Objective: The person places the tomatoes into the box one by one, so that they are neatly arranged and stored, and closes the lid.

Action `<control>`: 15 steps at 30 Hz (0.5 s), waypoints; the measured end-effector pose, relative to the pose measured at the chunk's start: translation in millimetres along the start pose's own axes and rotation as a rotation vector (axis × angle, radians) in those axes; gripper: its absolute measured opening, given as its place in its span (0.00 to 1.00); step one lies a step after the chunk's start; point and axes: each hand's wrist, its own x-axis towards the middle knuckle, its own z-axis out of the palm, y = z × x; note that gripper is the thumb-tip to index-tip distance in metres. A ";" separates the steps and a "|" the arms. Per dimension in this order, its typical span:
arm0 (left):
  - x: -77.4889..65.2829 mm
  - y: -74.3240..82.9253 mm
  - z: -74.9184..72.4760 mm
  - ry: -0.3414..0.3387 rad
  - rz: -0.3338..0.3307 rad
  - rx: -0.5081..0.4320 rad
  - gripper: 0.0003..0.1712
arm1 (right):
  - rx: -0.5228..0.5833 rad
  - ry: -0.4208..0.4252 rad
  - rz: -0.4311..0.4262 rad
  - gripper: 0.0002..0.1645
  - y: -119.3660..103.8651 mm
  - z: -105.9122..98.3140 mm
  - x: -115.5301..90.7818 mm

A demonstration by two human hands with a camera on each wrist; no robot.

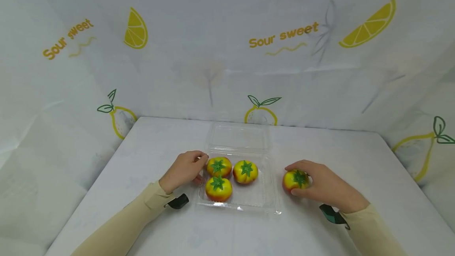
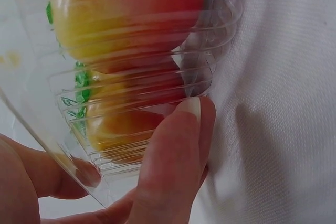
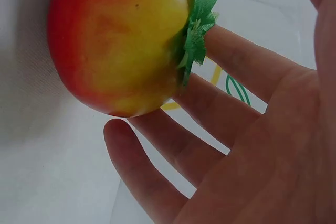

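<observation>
A clear plastic clamshell container (image 1: 249, 198) lies on the table with its lid (image 1: 239, 136) folded back. Inside are three artificial tomatoes, yellow-red with green star-shaped leaves: a back left tomato (image 1: 219, 166), a front left tomato (image 1: 218, 189) and a right tomato (image 1: 245, 172). My left hand (image 1: 185, 170) holds the container's left side, its thumb (image 2: 170, 161) against the ribbed wall and other fingers at the rim. To the right of the container, my right hand (image 1: 321, 185) grips a fourth tomato (image 1: 296, 179) between thumb and fingers, close over the table. Its leaves (image 3: 197, 35) face the palm.
The white table (image 1: 170, 228) runs back to a white cloth backdrop (image 1: 185, 66) printed with lemons and lettering. Cloth also rises along both sides. A dark strap piece (image 1: 179, 201) hangs under the left wrist, and another (image 1: 332, 213) under the right.
</observation>
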 end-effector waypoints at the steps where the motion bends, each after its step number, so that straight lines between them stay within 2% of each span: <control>1: -0.3 0.0 -0.1 0.000 -0.003 -0.001 0.23 | -0.002 0.002 0.000 0.35 0.3 0.4 0.3; 15: 1.0 -0.9 0.8 0.007 -0.003 0.010 0.23 | -0.008 -0.003 0.021 0.36 0.6 -0.2 1.3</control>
